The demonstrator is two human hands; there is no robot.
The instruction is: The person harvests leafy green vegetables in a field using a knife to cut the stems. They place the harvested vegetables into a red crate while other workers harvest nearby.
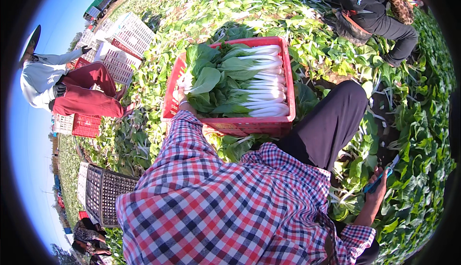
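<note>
A red plastic crate (248, 120) stands before me, holding a row of white-stemmed pak choi (268, 84) with stems toward its right side and green leaves inward. At the crate's left end my left hand (183, 99) grips the white stem end of a leafy pak choi (205, 81), whose leaves lie over the others; the fingers are partly hidden. Off to the lower right, low over the crop, my right hand (376, 187) is closed around the blue handles of a cutting tool, seemingly scissors (387, 173), with the metal blade pointing up and right.
Cut leaves and stems litter the ground around the crate. Uncut green plants (425, 149) fill the right side. A co-worker (378, 20) is at upper right, another (79, 84) at left by stacked crates (120, 59). A black crate (111, 196) stands at lower left.
</note>
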